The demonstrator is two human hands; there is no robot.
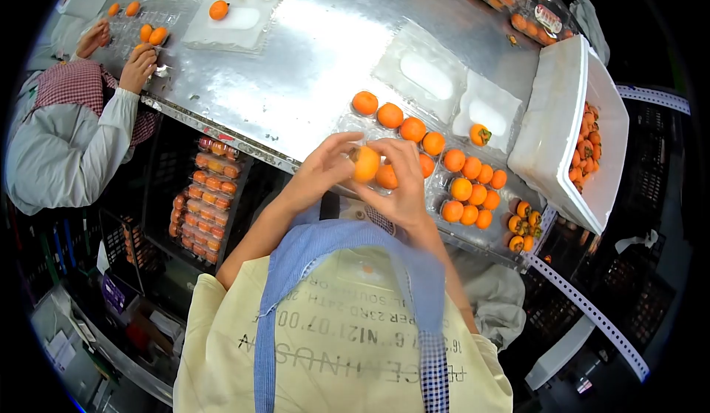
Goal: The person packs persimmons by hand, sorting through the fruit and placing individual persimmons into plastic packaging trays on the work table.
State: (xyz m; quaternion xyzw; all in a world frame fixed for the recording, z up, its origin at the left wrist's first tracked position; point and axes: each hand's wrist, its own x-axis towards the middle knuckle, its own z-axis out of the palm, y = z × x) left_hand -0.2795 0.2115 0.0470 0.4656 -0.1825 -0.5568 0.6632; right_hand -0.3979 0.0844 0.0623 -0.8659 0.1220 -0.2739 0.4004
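Between my two hands an orange persimmon is held over a clear plastic tray. My left hand has its fingers curled against the fruit's left side. On the other side, my right hand closes its fingers round it. A row of persimmons lies in the tray just beyond my hands, and another shows partly between my fingers. To the right stands a fuller tray of persimmons.
A white foam box tilts at the right, with small persimmons. White tray liners lie ahead on the metal table. A co-worker's hands are at the left. Stacked packs stand below the table edge.
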